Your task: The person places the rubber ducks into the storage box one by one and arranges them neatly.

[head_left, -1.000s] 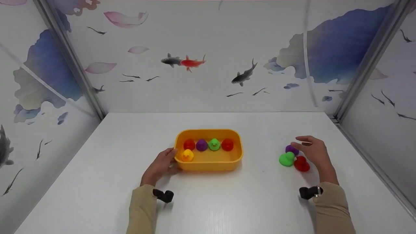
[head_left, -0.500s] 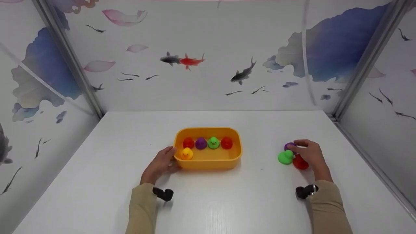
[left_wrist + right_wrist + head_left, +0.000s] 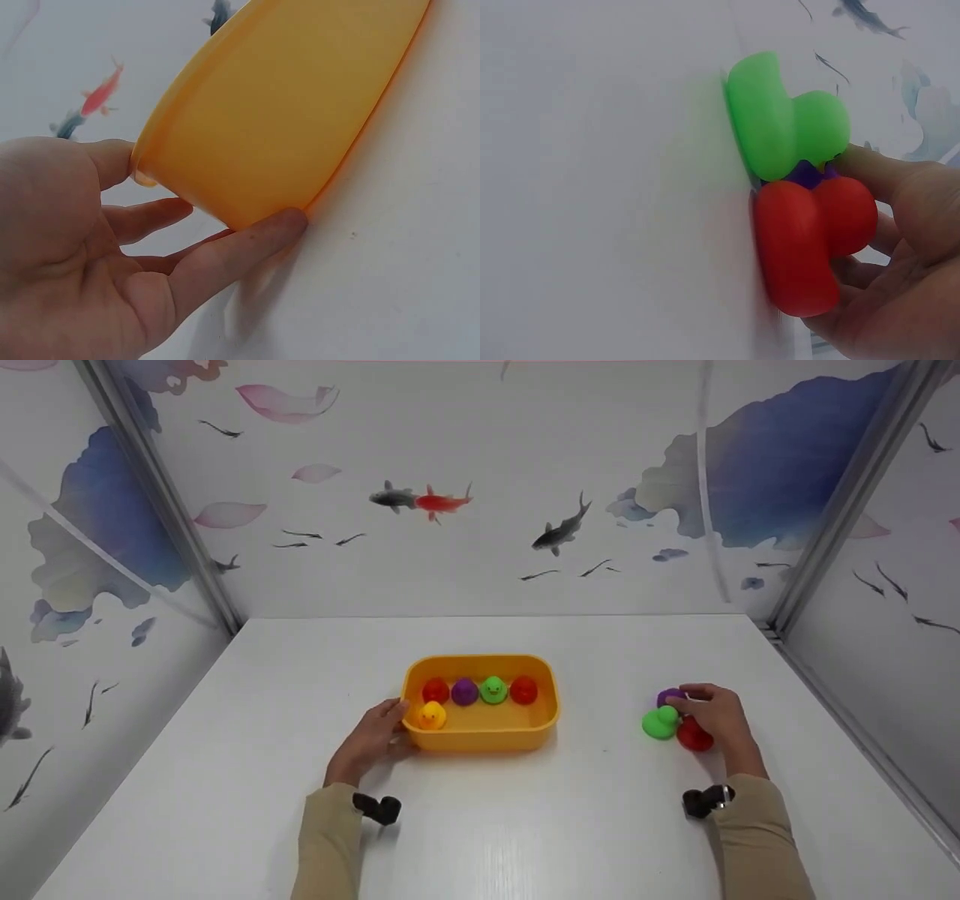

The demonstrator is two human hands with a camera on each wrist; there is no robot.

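Observation:
A yellow plastic tub (image 3: 480, 741) stands on the white table. My left hand (image 3: 373, 735) holds its left end; in the left wrist view the thumb is at the rim and the fingers lie along the outer wall. At the right, my right hand (image 3: 716, 718) pinches a purple toy duck (image 3: 667, 699) between thumb and fingers. A green toy duck (image 3: 658, 724) and a red toy duck (image 3: 695, 735) sit close against it. In the right wrist view the green and red ducks hide most of the purple one.
Inside the tub, a red duck (image 3: 436, 691), a purple duck (image 3: 465, 691), a green duck (image 3: 493, 690) and another red duck (image 3: 523, 690) form a row. A yellow duck (image 3: 432, 716) sits in its front left corner. Fish-painted walls (image 3: 480, 570) surround the table.
My right hand has come down and left onto the purple duck at the right, and its fingers have closed on it. The left hand stays at the tub.

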